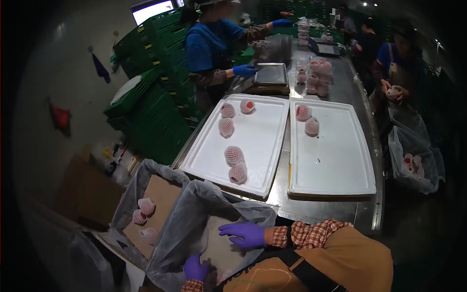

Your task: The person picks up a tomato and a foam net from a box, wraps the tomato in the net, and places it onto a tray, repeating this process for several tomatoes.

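Note:
My right hand [243, 234], in a purple glove, hovers over or rests on the cardboard sheet [216, 243] inside a plastic-lined box, its fingers spread and nothing held. Lower down, my left hand [195, 267], also gloved in purple, is at the near left inside of the same box, close to the plastic liner [171, 243]. Its fingers are mostly hidden. A fruit in pink foam netting [221, 277] shows partly at the box's near end, between my left hand and my apron. To the left, a second lined box holds several netted fruits [147, 206] on cardboard.
Two white foam trays [335, 170] with netted fruits [234, 155] lie on the metal table [316, 209]. Beyond them stand clear packs [319, 73] and a scale [271, 73]. Green crates [155, 117] rise at left. Co-workers stand on both sides; a lined bin [418, 165] is at right.

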Available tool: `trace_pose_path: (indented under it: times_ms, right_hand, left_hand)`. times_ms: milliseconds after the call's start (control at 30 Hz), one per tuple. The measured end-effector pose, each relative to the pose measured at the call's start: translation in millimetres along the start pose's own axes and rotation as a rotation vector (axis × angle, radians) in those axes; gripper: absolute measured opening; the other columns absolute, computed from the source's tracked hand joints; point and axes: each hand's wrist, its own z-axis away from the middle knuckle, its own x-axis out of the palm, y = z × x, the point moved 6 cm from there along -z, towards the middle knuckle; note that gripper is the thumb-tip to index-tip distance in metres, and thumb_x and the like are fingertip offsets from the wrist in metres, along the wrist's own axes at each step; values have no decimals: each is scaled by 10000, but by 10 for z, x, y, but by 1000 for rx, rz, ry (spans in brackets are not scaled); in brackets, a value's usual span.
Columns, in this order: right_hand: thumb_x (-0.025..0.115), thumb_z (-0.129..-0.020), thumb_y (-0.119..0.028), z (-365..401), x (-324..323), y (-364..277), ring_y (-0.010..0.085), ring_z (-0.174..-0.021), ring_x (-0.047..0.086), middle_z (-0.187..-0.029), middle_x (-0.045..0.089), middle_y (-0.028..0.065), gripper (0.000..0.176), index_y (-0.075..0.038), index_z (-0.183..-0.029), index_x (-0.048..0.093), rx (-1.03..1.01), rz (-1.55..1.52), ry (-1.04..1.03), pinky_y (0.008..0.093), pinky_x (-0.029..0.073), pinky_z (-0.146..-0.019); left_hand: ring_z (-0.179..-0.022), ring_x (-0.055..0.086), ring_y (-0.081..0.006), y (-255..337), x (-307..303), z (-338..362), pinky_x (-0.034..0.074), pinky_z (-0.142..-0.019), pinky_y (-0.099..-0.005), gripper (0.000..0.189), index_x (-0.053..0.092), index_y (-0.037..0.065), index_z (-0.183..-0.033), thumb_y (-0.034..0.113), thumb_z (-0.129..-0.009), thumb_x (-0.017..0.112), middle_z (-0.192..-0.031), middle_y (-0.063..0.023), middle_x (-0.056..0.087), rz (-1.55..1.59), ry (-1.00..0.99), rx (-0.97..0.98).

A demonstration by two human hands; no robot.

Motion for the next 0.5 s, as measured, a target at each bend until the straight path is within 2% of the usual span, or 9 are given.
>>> trace_pose_path:
  times_ms: [33, 67, 133, 167, 233, 500]
  right_hand:
    - [478, -925, -187, 22, -5, -6, 313, -1153, 538, -1369, 475, 128, 359, -91, -1269, 511, 3, 4, -6, 395, 452, -954]
    - [484, -922, -186, 23, -3, -33, 301, -1125, 559, -1341, 501, 124, 338, -91, -1244, 531, 8, 7, -53, 383, 452, -953]
    - [489, -920, -192, 31, 73, 32, 313, -1117, 559, -1309, 523, 129, 325, -88, -1223, 544, -9, 8, -80, 385, 454, -944]
    - [494, -918, -198, 30, 92, 36, 324, -1109, 559, -1278, 544, 135, 312, -84, -1202, 556, -6, 13, -96, 386, 457, -936]
    - [496, -919, -206, 35, 55, 25, 322, -1090, 568, -1257, 557, 126, 308, -91, -1198, 560, -9, -18, -84, 386, 462, -924]
    - [504, -919, -228, 84, 71, 59, 299, -973, 610, -1168, 606, 108, 298, -117, -1186, 575, -8, -49, -76, 382, 484, -861]
  left_hand:
    - [-1023, 601, -343, -111, 161, 47, 473, -876, -421, 388, 645, 48, -1054, 311, -771, 675, -1077, -193, 634, -2, -77, -166]
    - [-1023, 601, -343, -142, 159, 127, 473, -876, -421, 388, 645, 48, -1054, 311, -771, 675, -1077, -193, 634, -10, -53, -207]
    - [-1060, 605, -343, -241, 440, 169, 481, -913, -422, 471, 634, 40, -1119, 364, -778, 664, -1122, -219, 620, -184, -493, -372]
    - [-1060, 605, -343, -264, 537, 160, 481, -913, -422, 471, 634, 40, -1119, 364, -778, 664, -1122, -219, 620, -185, -483, -388]
    - [-1132, 575, -319, -232, 791, 262, 456, -966, -399, 565, 606, 23, -1178, 389, -756, 688, -1200, -206, 596, -316, -749, -332]
    - [-1149, 566, -305, -75, 261, 262, 448, -975, -385, 595, 620, 26, -1173, 405, -724, 710, -1229, -190, 588, -191, -484, -625]
